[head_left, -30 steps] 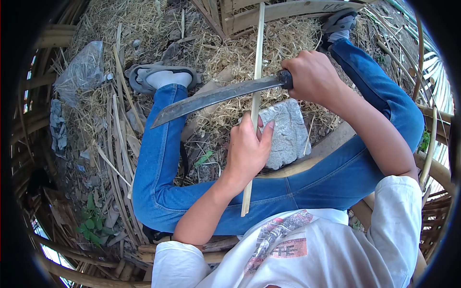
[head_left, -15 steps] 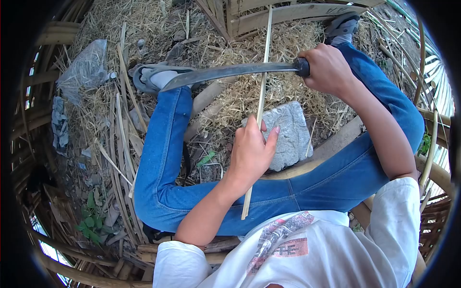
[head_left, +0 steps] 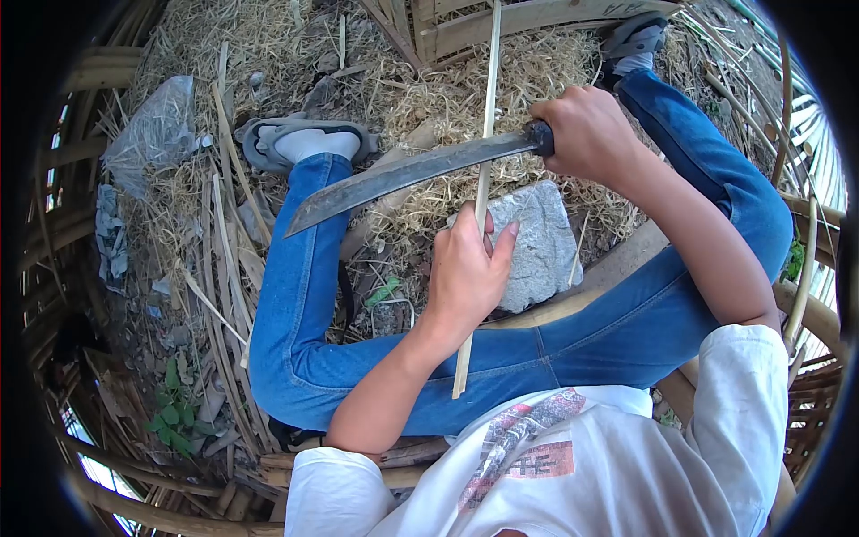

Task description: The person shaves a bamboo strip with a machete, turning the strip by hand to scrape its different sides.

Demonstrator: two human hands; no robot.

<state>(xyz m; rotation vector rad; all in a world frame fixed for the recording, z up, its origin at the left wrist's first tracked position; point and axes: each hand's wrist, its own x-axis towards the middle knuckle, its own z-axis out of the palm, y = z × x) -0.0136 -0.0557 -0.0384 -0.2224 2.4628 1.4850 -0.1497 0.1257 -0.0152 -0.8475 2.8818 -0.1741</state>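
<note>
A long, pale bamboo strip (head_left: 489,112) runs from the top of the view down over my lap. My left hand (head_left: 470,268) is closed around its lower half, beside a grey stone block (head_left: 535,243). In my right hand (head_left: 588,134) is the dark handle of a long machete (head_left: 403,174). The blade lies across the strip above my left hand, its tip pointing left over my shin. Whether the edge touches the strip I cannot tell.
Split bamboo strips (head_left: 224,295) lie beside my bent leg on the left. A clear plastic bag (head_left: 154,134) is at the upper left. Pale shavings (head_left: 438,98) cover the ground, a bamboo panel (head_left: 537,25) stands at the top, and a log (head_left: 617,264) runs behind the stone.
Since half a second ago, my right hand and the machete have moved left and down, bringing the blade nearer my left hand. My left hand keeps its hold on the strip.
</note>
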